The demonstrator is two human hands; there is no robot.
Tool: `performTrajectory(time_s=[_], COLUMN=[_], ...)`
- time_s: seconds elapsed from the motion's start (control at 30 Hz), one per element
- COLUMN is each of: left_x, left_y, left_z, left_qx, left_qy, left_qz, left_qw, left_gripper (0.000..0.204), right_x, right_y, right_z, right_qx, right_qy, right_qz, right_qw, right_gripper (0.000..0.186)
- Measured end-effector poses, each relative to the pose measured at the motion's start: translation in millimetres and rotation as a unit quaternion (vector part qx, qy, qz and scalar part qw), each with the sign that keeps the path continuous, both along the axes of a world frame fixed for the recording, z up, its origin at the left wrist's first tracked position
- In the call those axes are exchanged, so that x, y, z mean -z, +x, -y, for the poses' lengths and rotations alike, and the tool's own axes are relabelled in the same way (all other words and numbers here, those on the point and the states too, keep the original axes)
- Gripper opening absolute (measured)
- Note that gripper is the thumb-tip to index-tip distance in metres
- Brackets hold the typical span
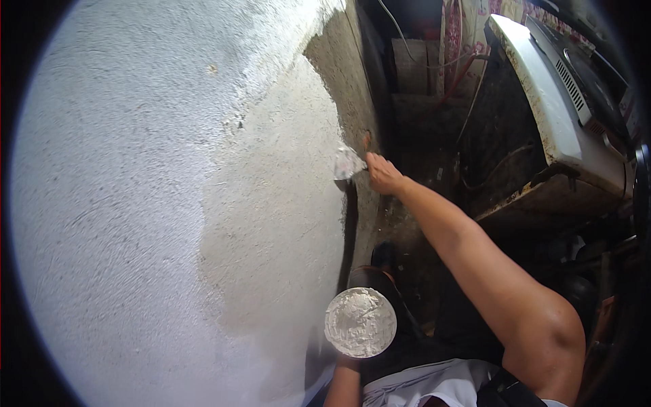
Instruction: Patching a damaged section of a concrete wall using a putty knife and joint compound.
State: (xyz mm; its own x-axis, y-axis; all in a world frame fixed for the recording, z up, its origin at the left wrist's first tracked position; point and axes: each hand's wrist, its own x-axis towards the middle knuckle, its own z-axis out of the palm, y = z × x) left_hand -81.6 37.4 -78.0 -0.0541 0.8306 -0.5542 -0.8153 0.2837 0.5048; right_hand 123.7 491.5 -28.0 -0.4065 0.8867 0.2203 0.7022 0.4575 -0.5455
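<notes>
My right hand (pixel 384 174) is closed around the handle of a putty knife (pixel 348 163). Its broad, white-smeared blade lies at the wall, along the border between pale filler and bare brownish surface. The wet-looking filler patch (pixel 274 203) spreads over the wall to the left of the blade. Low in the view, a round tub of white putty (pixel 361 323) rests in my left hand (pixel 348 363). Most of that hand is hidden below the tub; only the wrist side shows. The putty's top is rough and streaked.
The textured bluish-white wall (pixel 122 203) fills the left side. A bare brown strip (pixel 344 64) runs up to its edge. On the right stands a tilted, rusty white appliance (pixel 542 102). Patterned cloth (pixel 453 34) hangs behind, near a thin cable (pixel 405 42). My dark shoe (pixel 383 256) is on the floor.
</notes>
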Motion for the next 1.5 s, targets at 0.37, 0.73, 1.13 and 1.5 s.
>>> performTrajectory(time_s=[0.37, 0.73, 1.13, 1.5], left_x=[-142, -138, -39, -57], left_y=[56, 93, 42, 19], left_z=[102, 116, 98, 94], left_qx=[-0.049, -0.014, -0.031, 0.0], left_qy=[0.079, 0.257, 0.213, 0.208], left_qz=[0.249, 0.174, 0.214, 0.315], left_qw=[0.964, 0.95, 0.953, 0.926], left_gripper=[0.075, 0.067, 0.071, 0.079], right_x=[-72, -131, -96, -90], right_y=[99, 138, 91, 64], right_z=[238, 456, 540, 530], right_qx=[0.08, -0.046, 0.108, -0.034], right_qy=[-0.013, -0.475, -0.394, 0.031], right_qz=[-0.059, -0.597, -0.367, -0.146], right_qw=[0.995, 0.645, 0.836, 0.988], right_gripper=[0.041, 0.015, 0.014, 0.036])
